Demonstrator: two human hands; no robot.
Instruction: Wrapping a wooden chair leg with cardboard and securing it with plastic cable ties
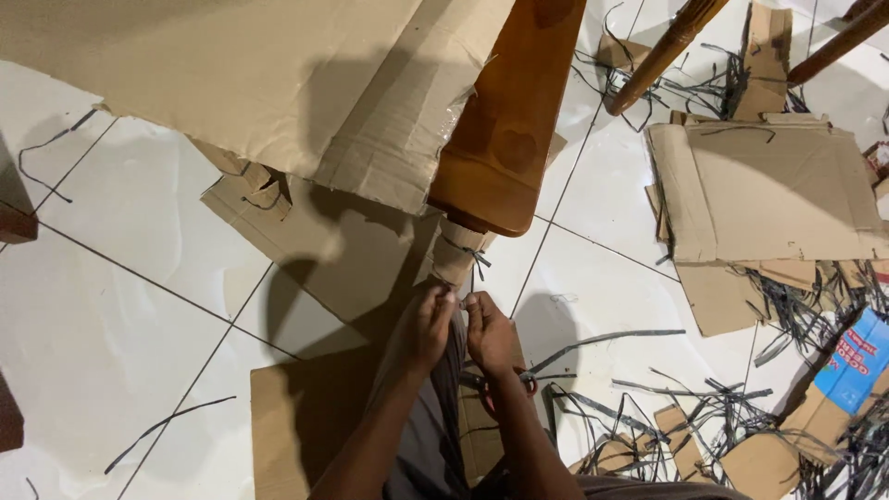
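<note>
Left hand [424,326] and right hand [489,331] — fingers pinched together on the near end of a rolled cardboard bundle [457,257] tied with dark strapping [470,252] — work below the wooden stool seat [505,120], above the white tile floor [120,306].

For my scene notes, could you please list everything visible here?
Cardboard sheet: one large, brown, top left, lying over the stool.
Wooden stool: one, reddish brown, centre top.
Cardboard roll: one, brown, tied with grey strip, under the stool edge.
Flat cardboard stack: one pile, brown, right.
Strips: many, dark grey, scattered lower right.
Box: one, blue, right edge.
Scissors: one, red handles, below the hands.
Floor: white tiles.
Left hand: pinching at the roll's end.
Right hand: beside it, pinching too.
</note>
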